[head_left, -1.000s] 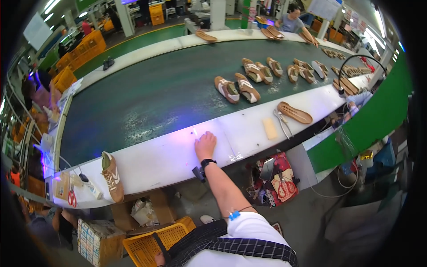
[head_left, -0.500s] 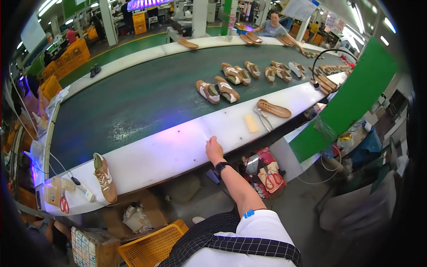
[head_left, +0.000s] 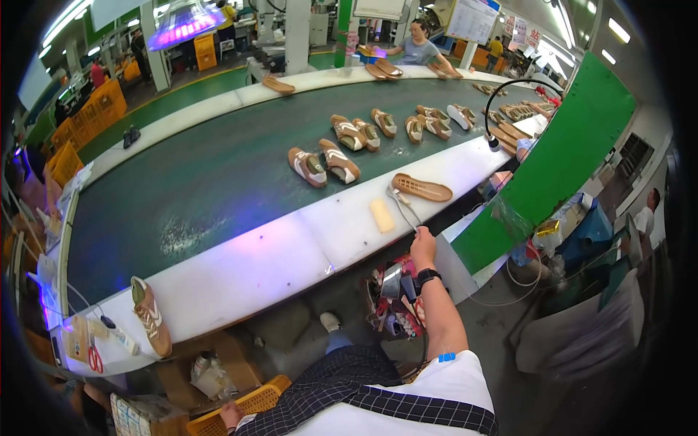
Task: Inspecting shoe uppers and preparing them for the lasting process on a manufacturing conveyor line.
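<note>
Now my right hand point(head_left: 422, 245) has slid rightward along the white surface point(head_left: 254, 265), off its flat rest, and closes on a thin cord point(head_left: 402, 207). That cord runs toward the tan sole point(head_left: 422, 188), beside a yellow block point(head_left: 382, 216). My left hand point(head_left: 231, 416) rests low by the yellow crate point(head_left: 236, 407); I cannot tell its grip.

sole point(head_left: 422, 188) on ledge point(head_left: 276, 258), shoes point(head_left: 323, 164) behind on belt point(head_left: 189, 196)

One brown sole point(head_left: 422, 188), one yellow block point(head_left: 382, 215) and one shoe point(head_left: 151, 316) lie on the white ledge point(head_left: 254, 265).
</note>
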The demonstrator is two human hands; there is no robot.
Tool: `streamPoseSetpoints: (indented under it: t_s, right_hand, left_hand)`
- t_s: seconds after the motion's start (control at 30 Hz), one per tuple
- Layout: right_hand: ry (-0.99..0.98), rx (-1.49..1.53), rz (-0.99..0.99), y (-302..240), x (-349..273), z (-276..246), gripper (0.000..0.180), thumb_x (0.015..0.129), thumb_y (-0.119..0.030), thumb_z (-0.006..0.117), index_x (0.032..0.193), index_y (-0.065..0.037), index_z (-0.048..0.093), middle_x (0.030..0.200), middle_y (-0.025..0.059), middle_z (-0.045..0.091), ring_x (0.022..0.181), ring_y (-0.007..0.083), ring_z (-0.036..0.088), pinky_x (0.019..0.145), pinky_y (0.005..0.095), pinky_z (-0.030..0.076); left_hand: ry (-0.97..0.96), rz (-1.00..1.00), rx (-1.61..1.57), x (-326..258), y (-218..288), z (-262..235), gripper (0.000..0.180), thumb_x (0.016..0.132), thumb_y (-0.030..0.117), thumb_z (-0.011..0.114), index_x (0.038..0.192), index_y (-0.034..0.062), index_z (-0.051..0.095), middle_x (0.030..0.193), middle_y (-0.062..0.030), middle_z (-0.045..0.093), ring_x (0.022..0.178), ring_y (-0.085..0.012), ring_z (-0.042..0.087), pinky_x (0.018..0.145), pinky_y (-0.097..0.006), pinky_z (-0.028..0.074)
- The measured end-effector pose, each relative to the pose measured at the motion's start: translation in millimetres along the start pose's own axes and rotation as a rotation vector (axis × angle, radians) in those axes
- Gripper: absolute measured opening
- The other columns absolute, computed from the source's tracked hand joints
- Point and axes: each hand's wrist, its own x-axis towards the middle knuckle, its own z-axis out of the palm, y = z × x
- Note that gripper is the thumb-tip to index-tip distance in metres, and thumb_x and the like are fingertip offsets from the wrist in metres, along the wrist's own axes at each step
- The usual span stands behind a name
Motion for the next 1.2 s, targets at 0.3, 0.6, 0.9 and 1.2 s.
streamPoseSetpoints:
  t_s: [0.3, 0.6, 0.9, 1.2]
  right_hand:
    - [0.080, -0.101, -0.099, 56.3, 150.2, 45.8, 0.020, 0.079, -0.005, 0.050, 0.091, -0.009, 0.066, 0.083, 0.0181, 0.064, 0.082, 0.0380, 0.060, 0.073, 0.0480, 0.046]
    - [-0.024, -0.093, -0.141, 105.1, 208.9, 96.3, 0.020, 0.072, -0.003, 0.060, 0.091, -0.003, 0.065, 0.090, 0.0179, 0.063, 0.091, 0.0359, 0.057, 0.082, 0.0449, 0.043]
    - [0.027, 0.055, -0.210, 35.7, 235.0, 120.0, 0.014, 0.076, -0.004, 0.059, 0.090, -0.001, 0.062, 0.093, 0.0156, 0.062, 0.091, 0.0333, 0.056, 0.083, 0.0423, 0.044]
    - [-0.595, 0.467, -0.482, -209.6, 185.8, 270.1, 0.045, 0.073, -0.030, 0.070, 0.100, 0.003, 0.056, 0.102, 0.0242, 0.058, 0.102, 0.0379, 0.055, 0.086, 0.0421, 0.045]
  left_hand:
    - [1.056, 0.319, -0.421, 15.4, 218.8, -27.8, 0.026, 0.080, 0.000, 0.051, 0.106, -0.0028, 0.053, 0.091, -0.0109, 0.055, 0.086, -0.0229, 0.054, 0.079, -0.033, 0.044]
    - [1.026, 0.261, -0.253, -21.1, 387.7, -8.7, 0.034, 0.076, -0.004, 0.053, 0.110, -0.0029, 0.051, 0.107, -0.0153, 0.048, 0.097, -0.0280, 0.048, 0.087, -0.038, 0.041]
    - [1.031, 0.173, -0.226, -30.6, 390.9, 29.4, 0.030, 0.074, -0.003, 0.052, 0.104, -0.0037, 0.052, 0.106, -0.0149, 0.048, 0.096, -0.0295, 0.049, 0.087, -0.038, 0.041]
    - [0.896, 0.288, -0.486, -46.6, 420.4, 44.8, 0.026, 0.078, -0.004, 0.052, 0.103, -0.0009, 0.053, 0.098, -0.0075, 0.051, 0.085, -0.0173, 0.051, 0.077, -0.031, 0.044]
